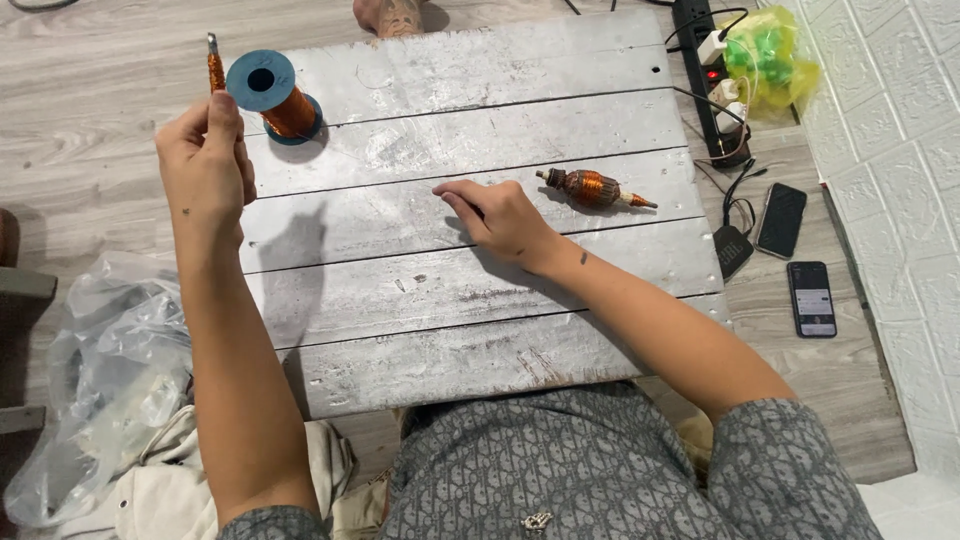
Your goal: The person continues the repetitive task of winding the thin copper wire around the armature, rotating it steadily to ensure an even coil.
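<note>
My left hand [205,160] is raised at the board's left edge and holds a slim copper-wound rotor [214,66] upright by its lower end. Just right of it stands a spool of copper wire [272,95] with blue flanges, tilted toward me. My right hand [497,215] rests on the middle of the silver-painted plank board [450,320], fingers curled and pointing left; what it pinches, if anything, is too small to tell. A second copper-wound rotor [590,188] lies on the board just beyond that hand, apart from it.
A clear plastic bag [110,380] and pale cloth [170,480] lie at lower left. A power strip [703,70] with plugs, a yellow-green bag [765,50], a black adapter [733,250] and two phones [780,220] [811,298] sit right of the board. A white brick-pattern wall [890,150] stands beyond.
</note>
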